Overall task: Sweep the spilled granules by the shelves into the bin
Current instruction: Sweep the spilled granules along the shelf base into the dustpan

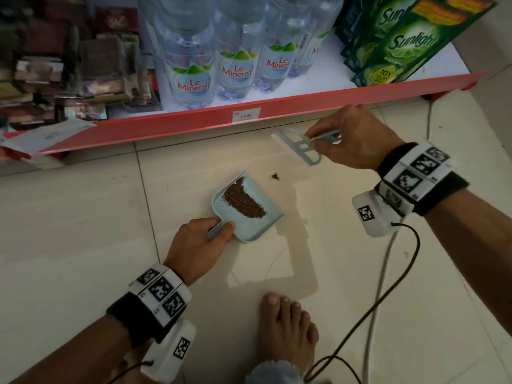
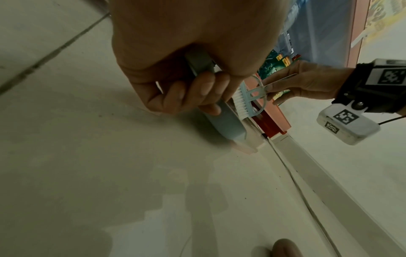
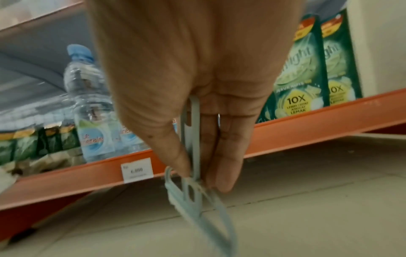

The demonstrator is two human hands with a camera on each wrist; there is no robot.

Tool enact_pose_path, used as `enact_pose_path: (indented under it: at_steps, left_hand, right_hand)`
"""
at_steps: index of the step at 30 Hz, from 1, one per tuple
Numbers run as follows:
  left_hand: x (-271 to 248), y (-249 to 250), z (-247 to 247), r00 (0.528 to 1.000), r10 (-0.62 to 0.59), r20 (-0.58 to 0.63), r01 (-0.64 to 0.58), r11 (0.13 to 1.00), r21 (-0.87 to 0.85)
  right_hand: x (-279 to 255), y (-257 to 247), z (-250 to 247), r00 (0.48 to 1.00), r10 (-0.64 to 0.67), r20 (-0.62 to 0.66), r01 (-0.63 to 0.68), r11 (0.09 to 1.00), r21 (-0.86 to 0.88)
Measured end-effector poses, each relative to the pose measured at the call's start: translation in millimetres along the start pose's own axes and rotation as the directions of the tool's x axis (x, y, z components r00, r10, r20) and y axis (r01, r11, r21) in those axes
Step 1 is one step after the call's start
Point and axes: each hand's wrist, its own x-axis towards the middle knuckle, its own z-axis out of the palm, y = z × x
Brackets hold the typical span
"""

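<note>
A pale blue dustpan [image 1: 257, 223] lies on the tiled floor with a heap of brown granules [image 1: 243, 202] inside it. My left hand [image 1: 199, 239] grips its handle [image 2: 199, 64], fingers curled under and thumb on top. A small clump of granules [image 1: 275, 176] lies on the floor just beyond the pan's open edge. My right hand [image 1: 352, 137] pinches the flat handle of a pale blue hand brush [image 1: 300, 144], held above the floor near the shelf. Its white bristles [image 2: 240, 102] show in the left wrist view. No bin is in view.
A low red-edged shelf [image 1: 277, 106] runs along the far side with water bottles [image 1: 191, 76], green detergent packs [image 1: 393, 42] and a price tag [image 1: 246, 115]. My bare foot [image 1: 288, 328] rests near the front. Cables [image 1: 382, 273] trail across the floor on the right.
</note>
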Motion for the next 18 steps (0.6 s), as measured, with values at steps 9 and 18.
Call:
enact_pose_path:
  at_steps: [9, 18]
  left_hand:
    - [9, 19, 9, 0.997, -0.067, 0.033, 0.065, 0.996, 0.068]
    - [17, 33, 9, 0.991, -0.118, 0.068, 0.106, 0.982, 0.156]
  right_hand:
    - [-28, -23, 48, 0.995, 0.091, 0.027, -0.076, 0.934, -0.35]
    - [-52, -27, 64, 0.998, -0.036, 0.059, 0.037, 0.999, -0.007]
